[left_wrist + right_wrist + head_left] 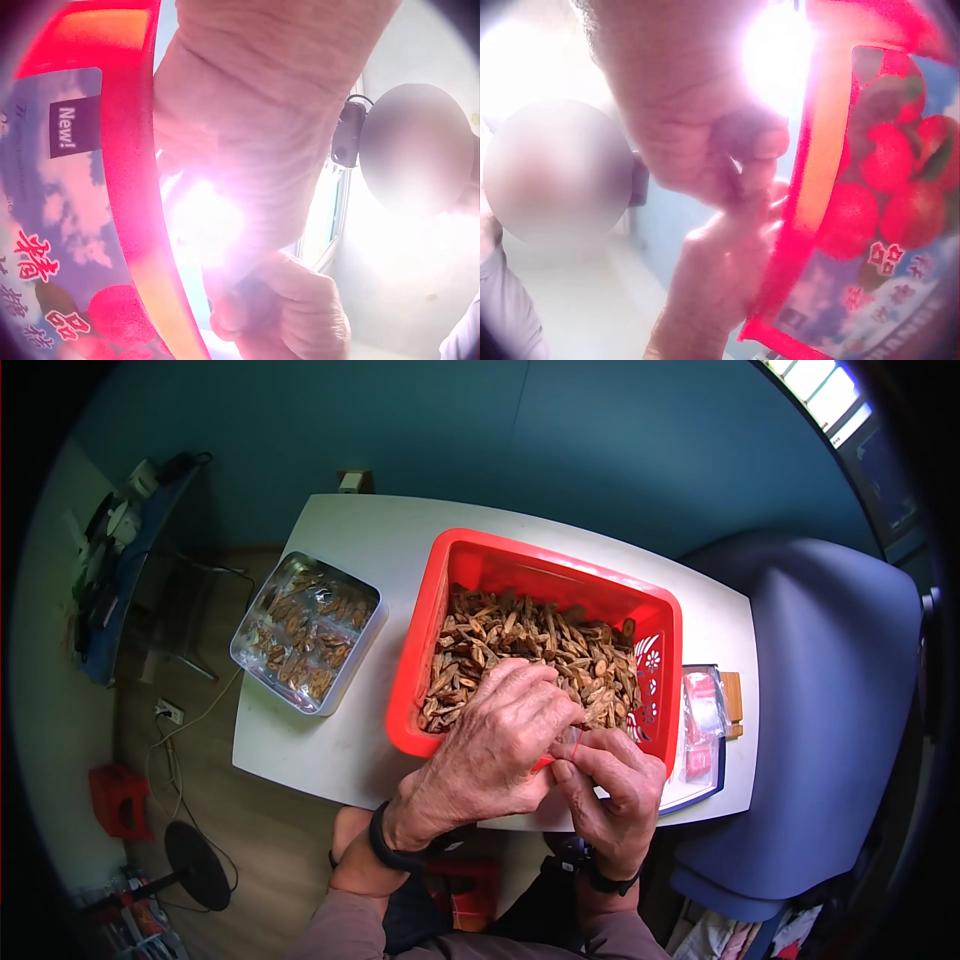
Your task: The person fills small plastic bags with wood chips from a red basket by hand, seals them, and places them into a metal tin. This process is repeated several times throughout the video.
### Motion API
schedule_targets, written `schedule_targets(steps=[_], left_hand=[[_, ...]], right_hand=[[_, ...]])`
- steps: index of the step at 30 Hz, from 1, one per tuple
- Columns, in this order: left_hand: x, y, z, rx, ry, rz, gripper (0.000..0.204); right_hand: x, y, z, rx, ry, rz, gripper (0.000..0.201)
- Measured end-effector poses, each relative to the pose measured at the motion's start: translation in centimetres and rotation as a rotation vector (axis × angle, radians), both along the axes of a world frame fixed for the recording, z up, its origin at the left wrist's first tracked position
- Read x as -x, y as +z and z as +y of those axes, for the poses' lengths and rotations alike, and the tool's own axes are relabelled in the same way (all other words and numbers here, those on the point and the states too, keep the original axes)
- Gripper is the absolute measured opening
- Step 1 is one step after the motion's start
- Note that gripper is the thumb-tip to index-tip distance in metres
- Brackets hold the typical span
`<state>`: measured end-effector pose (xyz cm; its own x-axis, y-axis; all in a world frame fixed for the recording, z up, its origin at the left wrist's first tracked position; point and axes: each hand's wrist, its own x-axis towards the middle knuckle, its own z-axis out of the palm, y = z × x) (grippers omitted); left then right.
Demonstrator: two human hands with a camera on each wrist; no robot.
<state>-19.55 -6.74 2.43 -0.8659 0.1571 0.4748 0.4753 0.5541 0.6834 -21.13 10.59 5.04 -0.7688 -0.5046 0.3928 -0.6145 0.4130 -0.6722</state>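
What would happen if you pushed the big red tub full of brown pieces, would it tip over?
Probably not. The red tub is wide and low and sits flat on the table, so it would likely slide. The dried brown pieces look thin and light, so it may not be heavy, though loose pieces could shift.

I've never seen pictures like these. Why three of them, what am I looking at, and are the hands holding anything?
There is no machine here: a person works with bare hands and wears three cameras. The wide picture comes from the head, looking down; the two glaring close-ups come from the wrists. On the white table stands a red basket filled with dried brown pieces. Left of it sits a clear box of small filled packets. At the right lies a tray with more bags. The left hand and right hand meet at the basket's near rim, pinching a small clear bag between them. The wrist views show mostly skin and the basket's red wall.
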Motion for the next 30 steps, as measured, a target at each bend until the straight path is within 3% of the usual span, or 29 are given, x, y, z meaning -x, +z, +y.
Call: schedule_targets(steps=[13, 23, 27, 30], left_hand=[[0.3, -0.1, 0.6, 0.026, -0.060, 0.011, 0.041], [0.2, 0.0, -0.3, -0.139, -0.121, -0.013, 0.029], [0.2, 0.4, -1.3, -0.235, -0.105, -0.033, 0.032], [0.1, 0.6, -2.0, -0.249, -0.079, -0.015, 0.039]], right_hand=[[-0.3, 0.6, 0.0, -0.090, -0.016, 0.040, 0.016], [-0.8, 1.8, 0.8, 0.085, -0.057, -0.048, 0.026], [-0.7, 1.3, 1.0, 0.193, -0.031, 0.044, 0.024], [-0.6, 1.1, 1.1, 0.117, -0.010, 0.074, 0.023]])
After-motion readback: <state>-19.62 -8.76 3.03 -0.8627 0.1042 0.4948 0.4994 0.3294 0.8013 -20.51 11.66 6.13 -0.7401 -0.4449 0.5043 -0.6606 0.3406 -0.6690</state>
